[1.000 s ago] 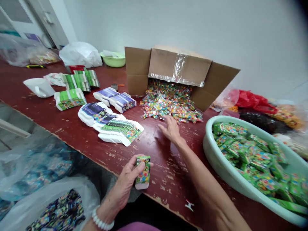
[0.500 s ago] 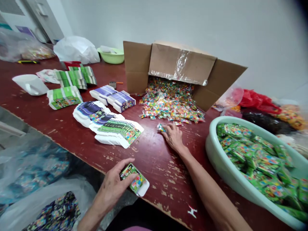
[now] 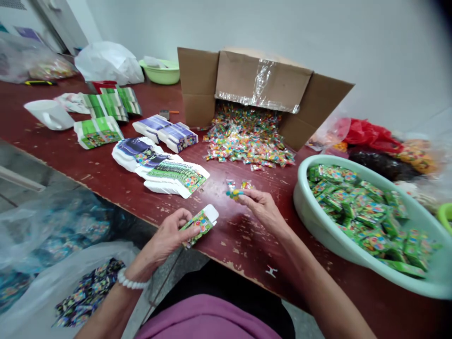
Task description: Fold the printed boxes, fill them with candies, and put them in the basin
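Green carton (image 3: pixel 199 227) in the left hand (image 3: pixel 165 238), small wrapped packet (image 3: pixel 233 194) pinched in the right hand (image 3: pixel 263 209)

The left fingers (image 3: pixel 185 223) curl around the carton, its white end flap pointing away from the palm, above the worn edge of the maroon surface (image 3: pixel 240 240). The right fingers (image 3: pixel 251 197) are closed on the blue and yellow packet. Two loose packets (image 3: pixel 246 185) lie just beyond them; farther ahead, a heap of packets (image 3: pixel 249 139) spills from a cardboard box (image 3: pixel 263 80) lying on its side. Right of those fingers sits a pale green basin (image 3: pixel 303 202) full of green packets (image 3: pixel 360 216). Ahead of the left fingers lie stacks of flat printed cartons (image 3: pixel 173 176); below them, off the surface, a clear plastic bag (image 3: pixel 88 292) holds more printed pieces.
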A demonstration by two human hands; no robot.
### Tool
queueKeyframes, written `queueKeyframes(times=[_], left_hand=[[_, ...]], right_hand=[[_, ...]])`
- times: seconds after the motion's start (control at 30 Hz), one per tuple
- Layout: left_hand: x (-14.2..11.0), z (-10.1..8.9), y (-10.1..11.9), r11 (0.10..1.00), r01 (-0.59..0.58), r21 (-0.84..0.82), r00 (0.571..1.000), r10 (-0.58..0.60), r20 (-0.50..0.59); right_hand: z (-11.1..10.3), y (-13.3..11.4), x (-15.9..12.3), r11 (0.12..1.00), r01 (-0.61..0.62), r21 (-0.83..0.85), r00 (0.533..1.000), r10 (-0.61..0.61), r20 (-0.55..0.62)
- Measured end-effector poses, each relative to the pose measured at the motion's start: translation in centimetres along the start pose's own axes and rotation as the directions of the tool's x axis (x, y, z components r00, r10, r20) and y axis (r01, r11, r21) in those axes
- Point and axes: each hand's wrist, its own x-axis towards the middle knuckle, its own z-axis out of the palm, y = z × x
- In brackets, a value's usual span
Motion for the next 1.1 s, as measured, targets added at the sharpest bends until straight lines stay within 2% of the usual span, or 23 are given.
queueKeyframes(times=[0.03,0.1,0.23,0.3,0.4,0.5,0.6,0.67,0.8,0.9,1.0,1.1], left_hand=[[-0.3,0.3,-0.1,0.997,0.012,-0.077,1.000,-0.010,0.022],[-0.8,0.9,-0.3,0.986,0.028,-0.163,0.996,-0.014,0.087],[-1.8,2.1,0.0,0.978,0.062,-0.199,0.964,-0.007,0.264],[-2.0,2.8,0.4,0.973,0.077,-0.218,0.943,0.000,0.333],[-2.2,3.7,0.6,0.969,0.069,-0.236,0.926,0.026,0.377],[-2.4,4.4,0.4,0.959,0.092,-0.269,0.912,0.028,0.410],[-2.5,4.8,-0.2,0.961,0.080,-0.264,0.911,0.037,0.411],[-2.5,5.0,-0.5,0.973,0.027,-0.227,0.924,0.063,0.378],[-2.5,5.1,-0.4,0.993,-0.012,-0.119,0.947,0.050,0.317],[-2.4,5.2,-0.3,0.997,-0.054,-0.061,0.956,0.070,0.286],[-2.3,5.3,-0.6,0.992,-0.125,-0.035,0.950,0.130,0.284],[-2.3,5.5,-1.1,0.991,-0.111,-0.073,0.941,0.128,0.314]], right_hand=[[0.2,-0.5,-0.8,0.998,-0.031,0.063,0.997,0.027,0.066],[0.7,-1.1,-2.2,0.994,-0.071,0.083,0.986,0.057,0.156],[1.7,-1.2,-3.6,0.990,-0.135,0.048,0.964,0.120,0.236],[2.1,-1.0,-3.8,0.982,-0.166,0.094,0.967,0.143,0.210],[2.5,-1.2,-4.1,0.979,-0.162,0.127,0.982,0.146,0.123],[2.5,-1.8,-4.7,0.997,0.009,-0.074,0.996,-0.002,0.091],[2.2,-2.4,-5.3,0.917,0.250,-0.309,0.959,-0.191,0.211],[2.1,-2.6,-5.5,0.877,0.303,-0.373,0.942,-0.218,0.254],[2.4,-2.4,-5.9,0.835,0.263,-0.483,0.965,-0.220,0.145],[3.0,-2.4,-6.3,0.764,0.281,-0.581,0.959,-0.247,0.139],[3.3,-2.4,-6.6,0.829,0.272,-0.488,0.961,-0.208,0.182],[3.1,-2.3,-6.5,0.853,0.215,-0.476,0.977,-0.194,0.094]])
